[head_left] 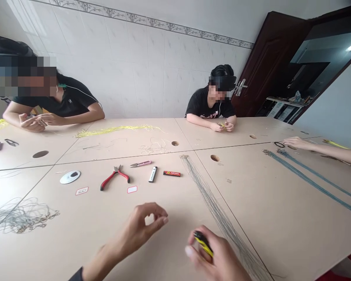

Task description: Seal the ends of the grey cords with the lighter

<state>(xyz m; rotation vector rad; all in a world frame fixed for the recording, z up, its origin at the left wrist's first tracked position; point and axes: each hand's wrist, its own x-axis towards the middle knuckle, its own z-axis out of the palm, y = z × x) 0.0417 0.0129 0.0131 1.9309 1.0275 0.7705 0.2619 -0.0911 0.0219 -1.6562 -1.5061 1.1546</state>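
Note:
My left hand [144, 226] hovers over the table's near middle, thumb and forefinger curled together in a pinch. Whatever those tips hold, if anything, is too small to make out. In my right hand [219, 257], slightly blurred, is a black-and-yellow lighter [204, 244], its black end pointing up and left. Beside and beneath that hand runs a long bundle of thin grey cords [212, 199], its knotted end [184, 157] at the far side. Beyond my left hand lie red-handled pliers [115, 177], a white lighter [153, 174] and pink thread snips [140, 164].
A red-and-black lighter [172, 173], a white oval disc [70, 177] and tangled grey cords [26, 216] lie about. Blue cord bundles [307, 179] are on the right. Two people sit opposite; another person's hand [296, 143] reaches in from the right. The table has round holes [215, 158].

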